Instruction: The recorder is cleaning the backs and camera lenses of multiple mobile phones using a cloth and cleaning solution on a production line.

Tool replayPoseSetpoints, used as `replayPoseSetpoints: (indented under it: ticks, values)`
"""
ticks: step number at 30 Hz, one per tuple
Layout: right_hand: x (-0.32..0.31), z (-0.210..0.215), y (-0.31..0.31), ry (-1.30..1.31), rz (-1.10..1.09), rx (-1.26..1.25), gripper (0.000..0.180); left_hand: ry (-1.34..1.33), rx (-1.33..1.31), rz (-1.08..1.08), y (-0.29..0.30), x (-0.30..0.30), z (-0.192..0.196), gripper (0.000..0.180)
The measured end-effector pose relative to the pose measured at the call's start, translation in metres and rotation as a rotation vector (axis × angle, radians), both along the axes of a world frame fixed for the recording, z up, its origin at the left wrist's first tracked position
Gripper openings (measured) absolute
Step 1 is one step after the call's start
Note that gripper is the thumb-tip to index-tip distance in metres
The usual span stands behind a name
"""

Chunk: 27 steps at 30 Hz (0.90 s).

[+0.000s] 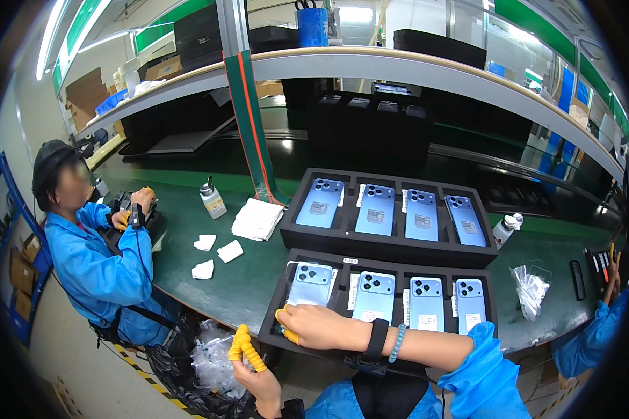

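Note:
My right hand (311, 325), with yellow finger cots, reaches across to the left end of the near black foam tray (493, 307). Its fingers curl together at the lower left of a light-blue phone (310, 283), whose lower part it covers; what they pinch is hidden. Clear film seems to show along that phone's edge. Three more blue phones, among them one in the second slot (374, 293), lie camera side up in the tray. Lower left, my left hand (257, 377) is raised in front of the tray, yellow-capped fingers stretched out, with nothing visible in them.
Behind stands a second foam tray (391, 241) of blue phones. White cloths (257, 219), a bottle (213, 201) and clear plastic sleeves (531, 293) lie around. A bag of plastic scrap (213, 356) sits below. A co-worker (98, 237) works at left; a shelf post (248, 119) rises behind.

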State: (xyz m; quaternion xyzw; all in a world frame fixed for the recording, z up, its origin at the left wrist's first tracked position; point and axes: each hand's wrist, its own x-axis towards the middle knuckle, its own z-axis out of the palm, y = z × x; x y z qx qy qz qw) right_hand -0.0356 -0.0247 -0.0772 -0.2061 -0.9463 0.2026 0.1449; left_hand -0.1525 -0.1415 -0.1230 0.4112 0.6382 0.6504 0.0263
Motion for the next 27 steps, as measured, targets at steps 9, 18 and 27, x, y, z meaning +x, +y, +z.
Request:
replayPoseSetpoints:
  ticks: [9,18,27]
  values:
    - [-0.009,0.004,0.014,-0.113,0.121,-0.048,0.021,-0.009,-0.041,-0.045,0.003,0.005,-0.005,0.029]
    - [-0.017,0.019,0.019,-0.108,0.17,0.037,0.016,0.025,-0.014,-0.06,0.004,0.011,-0.003,0.028]
    - [-0.033,0.004,0.019,-0.132,0.132,0.113,0.015,0.033,-0.029,-0.086,-0.003,0.018,0.008,0.026]
